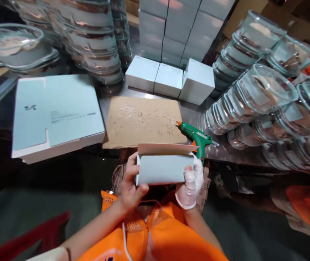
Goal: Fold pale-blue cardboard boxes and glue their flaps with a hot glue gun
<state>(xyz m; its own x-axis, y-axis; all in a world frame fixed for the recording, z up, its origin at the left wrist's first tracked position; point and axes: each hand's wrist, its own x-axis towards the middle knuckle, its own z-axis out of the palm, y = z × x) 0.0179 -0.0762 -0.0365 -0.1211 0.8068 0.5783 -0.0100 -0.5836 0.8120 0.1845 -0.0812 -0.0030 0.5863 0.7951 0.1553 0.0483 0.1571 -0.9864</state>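
Both hands hold a pale blue-white cardboard box blank (162,166) over my lap, its top flap folded back. My left hand (130,186), bare, grips the left end with the thumb underneath. My right hand (191,183), in a thin white glove, grips the right end. Just beyond the right hand a green hot glue gun (197,137) with an orange tip lies on the metal table, its nozzle resting on a brown cardboard sheet (144,121) spotted with dried glue.
A stack of flat box blanks (54,114) lies at the left. Folded white boxes (171,78) stand in rows behind the cardboard. Stacks of clear glass bowls (255,98) fill the right side, and more glass bowls (92,40) the back left. Another person's orange sleeve (309,206) is at the right.
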